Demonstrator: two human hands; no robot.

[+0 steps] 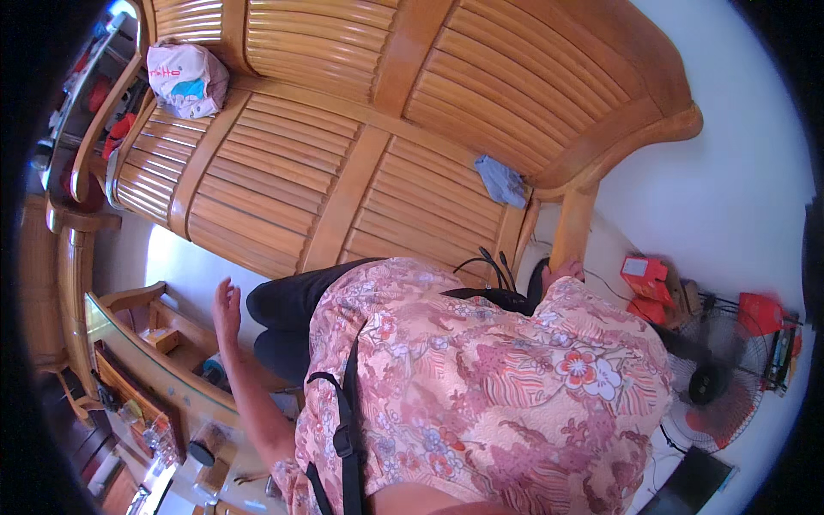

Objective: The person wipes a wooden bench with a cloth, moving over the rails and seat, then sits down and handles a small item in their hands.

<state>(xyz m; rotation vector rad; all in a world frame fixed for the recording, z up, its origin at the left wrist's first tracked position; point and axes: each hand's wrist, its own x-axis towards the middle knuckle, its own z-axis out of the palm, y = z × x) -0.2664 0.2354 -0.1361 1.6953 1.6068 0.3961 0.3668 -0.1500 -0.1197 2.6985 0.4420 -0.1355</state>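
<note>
My left hand [228, 297] is raised beside my dark trousers, fingers slightly bent and nothing in it. My right hand [566, 271] is partly hidden by my flowered sleeve and touches the lower part of the wooden bench's end post [577, 222]; its grip is unclear. Black cables [492, 265] with plugs stick up near my waist, beside a black strap. In front of me is a slatted wooden bench [373, 122]. A grey-blue cloth [501, 181] lies at its right end, and a white printed plastic bag [190, 80] sits at its far left end.
A glass-topped wooden table [174, 370] stands at the left, with a wooden tray [138, 402] and glassware on it. To the right are a standing fan [711, 383], a red box [647, 277] and a white wall [721, 167]. More wooden furniture stands at far left.
</note>
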